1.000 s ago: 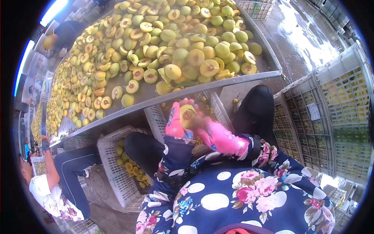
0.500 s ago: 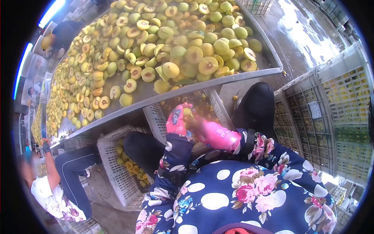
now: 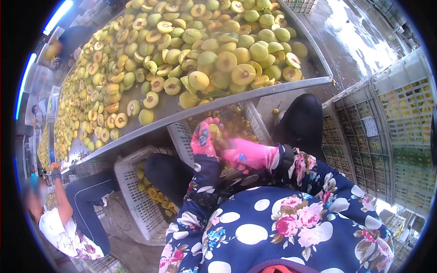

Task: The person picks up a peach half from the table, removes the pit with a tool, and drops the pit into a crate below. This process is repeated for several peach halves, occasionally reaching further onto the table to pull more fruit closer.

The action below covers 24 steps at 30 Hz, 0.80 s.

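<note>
My left hand [image 3: 203,138], in a pink patterned glove, is closed around a yellow-green peach half [image 3: 215,132]. My right hand [image 3: 251,154], in a pink glove too, is close beside it with its fingers curled towards the fruit. Whatever the right hand grips is hidden and blurred. Both hands are above a white plastic crate [image 3: 181,136] between my knees, which holds cut fruit pieces. Just beyond the hands is a metal-edged table [image 3: 291,86] heaped with peach halves [image 3: 200,80], many showing brown centres.
A second white crate [image 3: 132,200] with fruit halves stands left of my leg. Stacked crates [image 3: 364,123] full of fruit rise on the right. At left sits a co-worker [image 3: 68,227] in a white top, one gloved hand at the table edge. The floor [image 3: 339,38] beyond is wet.
My right hand has turned and shifted slightly down and left, its fingers now lower beside the fruit. My left hand has moved slightly left and still holds the peach half.
</note>
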{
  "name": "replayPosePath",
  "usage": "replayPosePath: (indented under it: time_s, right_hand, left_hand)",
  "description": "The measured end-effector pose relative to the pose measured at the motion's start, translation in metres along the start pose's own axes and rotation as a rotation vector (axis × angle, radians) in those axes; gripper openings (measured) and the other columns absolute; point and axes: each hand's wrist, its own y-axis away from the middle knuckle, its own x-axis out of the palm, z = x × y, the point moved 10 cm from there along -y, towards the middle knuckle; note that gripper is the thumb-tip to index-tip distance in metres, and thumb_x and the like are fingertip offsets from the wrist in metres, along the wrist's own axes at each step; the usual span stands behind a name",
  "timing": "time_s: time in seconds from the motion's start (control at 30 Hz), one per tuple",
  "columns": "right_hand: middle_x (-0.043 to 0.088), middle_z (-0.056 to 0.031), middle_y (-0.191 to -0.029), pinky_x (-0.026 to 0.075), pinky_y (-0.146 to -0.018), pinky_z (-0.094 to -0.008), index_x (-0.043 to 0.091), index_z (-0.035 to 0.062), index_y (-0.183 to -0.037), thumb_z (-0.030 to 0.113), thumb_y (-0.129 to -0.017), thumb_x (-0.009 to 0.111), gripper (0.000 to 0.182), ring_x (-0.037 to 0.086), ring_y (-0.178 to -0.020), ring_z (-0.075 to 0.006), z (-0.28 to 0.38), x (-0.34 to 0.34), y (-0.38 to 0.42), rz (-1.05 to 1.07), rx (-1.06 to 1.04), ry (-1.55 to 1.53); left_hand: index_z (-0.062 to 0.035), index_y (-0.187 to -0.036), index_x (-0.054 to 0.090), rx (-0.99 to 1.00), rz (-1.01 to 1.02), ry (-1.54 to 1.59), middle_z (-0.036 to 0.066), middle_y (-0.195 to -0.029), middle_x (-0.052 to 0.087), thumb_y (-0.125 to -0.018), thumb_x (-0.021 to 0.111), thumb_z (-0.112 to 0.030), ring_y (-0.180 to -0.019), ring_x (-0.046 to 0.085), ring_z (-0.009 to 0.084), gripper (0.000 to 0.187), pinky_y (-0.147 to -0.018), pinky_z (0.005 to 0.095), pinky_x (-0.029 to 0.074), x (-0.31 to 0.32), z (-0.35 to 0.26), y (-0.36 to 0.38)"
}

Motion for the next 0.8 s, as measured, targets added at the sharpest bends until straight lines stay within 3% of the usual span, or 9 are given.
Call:
replayPosePath:
  time_s: [0.13, 0.3, 0.37, 0.57, 0.7, 0.8]
  right_hand:
    - [0.039, 0.0032, -0.057, 0.030, -0.037, -0.0198, 0.047, 0.0029, -0.087, 0.021, -0.086, 0.050, 0.018, 0.035, -0.042, -0.0042, -0.001, 0.020, -0.001, 0.250, 0.003, -0.436]
    - [0.037, 0.0056, -0.055, 0.026, -0.036, -0.0183, 0.048, 0.0050, -0.088, 0.022, -0.087, 0.051, 0.017, 0.032, -0.041, -0.0032, 0.003, 0.017, 0.005, 0.275, -0.055, -0.476]
    - [0.037, 0.0060, -0.055, 0.026, -0.036, -0.0183, 0.048, 0.0058, -0.088, 0.023, -0.088, 0.052, 0.018, 0.032, -0.041, -0.0031, 0.000, 0.013, 0.006, 0.271, -0.037, -0.461]
    - [0.037, 0.0062, -0.053, 0.026, -0.034, -0.0182, 0.051, 0.0059, -0.091, 0.026, -0.086, 0.054, 0.021, 0.032, -0.039, -0.0034, -0.001, 0.013, 0.007, 0.225, -0.019, -0.383]
    - [0.037, 0.0057, -0.052, 0.026, -0.034, -0.0187, 0.052, 0.0060, -0.091, 0.026, -0.086, 0.055, 0.021, 0.033, -0.038, -0.0036, 0.001, 0.023, 0.006, 0.307, -0.058, -0.437]
    - [0.038, 0.0052, -0.051, 0.026, -0.034, -0.0186, 0.052, 0.0061, -0.091, 0.026, -0.085, 0.056, 0.021, 0.034, -0.037, -0.0043, 0.003, 0.025, 0.003, 0.232, -0.046, -0.325]
  left_hand:
    - [-0.0041, -0.105, 0.056, -0.021, 0.070, 0.046, 0.013, -0.100, 0.061, -0.088, 0.054, -0.026, -0.081, 0.060, 0.0224, 0.028, -0.063, 0.0342, 0.053, 0.012, -0.002, 0.002]
    - [-0.0087, -0.113, 0.049, -0.178, 0.168, 0.091, 0.010, -0.110, 0.056, -0.091, 0.046, -0.035, -0.090, 0.056, 0.0225, 0.034, -0.069, 0.0357, 0.052, 0.014, 0.017, -0.007]
    - [-0.0096, -0.112, 0.050, -0.192, 0.094, 0.127, 0.010, -0.110, 0.055, -0.091, 0.047, -0.034, -0.089, 0.056, 0.0237, 0.033, -0.068, 0.0364, 0.052, 0.010, 0.023, -0.006]
    - [-0.0046, -0.112, 0.049, -0.136, -0.015, 0.157, 0.012, -0.105, 0.057, -0.091, 0.047, -0.028, -0.083, 0.057, 0.0249, 0.032, -0.069, 0.0387, 0.051, 0.015, 0.006, 0.009]
    - [-0.0043, -0.113, 0.049, -0.108, -0.076, 0.165, 0.012, -0.108, 0.056, -0.090, 0.049, -0.030, -0.086, 0.056, 0.0242, 0.034, -0.069, 0.0384, 0.051, 0.010, -0.005, 0.018]
    - [-0.0049, -0.113, 0.049, -0.100, -0.101, 0.178, 0.012, -0.108, 0.055, -0.090, 0.050, -0.030, -0.089, 0.055, 0.0245, 0.035, -0.071, 0.0391, 0.051, -0.001, -0.006, 0.016]
